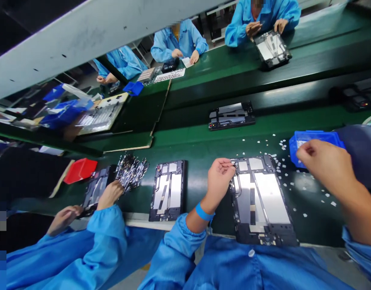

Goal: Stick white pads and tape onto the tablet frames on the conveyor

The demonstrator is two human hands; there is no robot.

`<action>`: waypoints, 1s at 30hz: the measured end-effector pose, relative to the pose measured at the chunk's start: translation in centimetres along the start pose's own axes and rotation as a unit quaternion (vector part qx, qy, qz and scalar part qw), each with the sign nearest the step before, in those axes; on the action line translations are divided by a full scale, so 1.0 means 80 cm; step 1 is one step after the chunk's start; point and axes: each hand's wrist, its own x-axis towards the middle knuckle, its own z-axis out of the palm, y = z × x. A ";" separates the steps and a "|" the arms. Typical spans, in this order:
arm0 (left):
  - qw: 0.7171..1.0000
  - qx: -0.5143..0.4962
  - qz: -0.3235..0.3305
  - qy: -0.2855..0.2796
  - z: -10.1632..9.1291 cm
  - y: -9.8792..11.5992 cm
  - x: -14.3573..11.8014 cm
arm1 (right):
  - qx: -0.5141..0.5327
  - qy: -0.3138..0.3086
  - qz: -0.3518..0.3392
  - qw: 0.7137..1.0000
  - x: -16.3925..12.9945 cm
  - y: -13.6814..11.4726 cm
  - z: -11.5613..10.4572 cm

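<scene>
Blue sleeves (pixel 185 245) of mine sit closest, at the bottom edge, and they hide the near side of the green table (pixel 200 153). Just past them lies the black frame (pixel 261 201) with shiny silver plates on it, flat on the table right in front of me. Its near end is partly covered by my coat.

My left hand (pixel 220 177) rests on the frame's top left corner. My fingers there are curled and pinched together on something tiny and dark. It is too small for me to tell what it is.

My right hand (pixel 321 165) is blurry and big, off to the right of the frame and not touching it. It reaches at the blue bin (pixel 315 139). My fingertips are at the bin's edge, but I cannot tell if they are apart or together. Little white bits (pixel 286 171) lie scattered between the frame and the bin.

To my left, another frame (pixel 169 189) lies alone. Past it, someone else's hand (pixel 111 193) touches a pile of shiny parts (pixel 131 171).

Farther away, one more frame (pixel 231 116) sits on the belt.
</scene>
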 end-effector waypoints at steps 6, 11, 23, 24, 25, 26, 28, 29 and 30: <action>1.000 0.027 0.015 0.001 0.005 0.001 -0.003 | 0.158 -0.039 -0.188 0.969 -0.050 -0.069 0.015; 0.997 0.053 0.051 0.005 0.006 -0.001 -0.012 | 0.224 -0.083 -0.208 0.948 -0.063 -0.144 0.055; 0.998 0.049 0.030 0.004 0.003 -0.002 -0.010 | 0.226 -0.087 -0.085 0.966 -0.027 -0.099 0.035; 0.999 0.036 0.022 0.002 0.001 -0.003 -0.007 | 0.198 -0.075 -0.052 0.976 -0.018 -0.074 0.025; 1.000 0.024 0.015 -0.001 -0.001 -0.003 -0.004 | 0.153 -0.061 -0.013 0.986 -0.009 -0.045 0.015; 1.000 0.014 0.010 -0.005 -0.002 -0.004 -0.001 | 0.082 -0.045 0.030 0.995 0.000 -0.018 0.006; 1.000 0.003 0.005 -0.009 -0.005 -0.005 0.004 | -0.056 -0.054 0.083 0.994 0.010 0.024 -0.009; 1.000 0.001 0.006 -0.008 -0.005 -0.006 0.005 | -0.078 -0.051 0.077 0.993 0.010 0.033 -0.013; 1.000 0.002 0.008 -0.005 -0.005 -0.007 0.006 | -0.063 -0.050 0.051 0.995 0.005 0.032 -0.014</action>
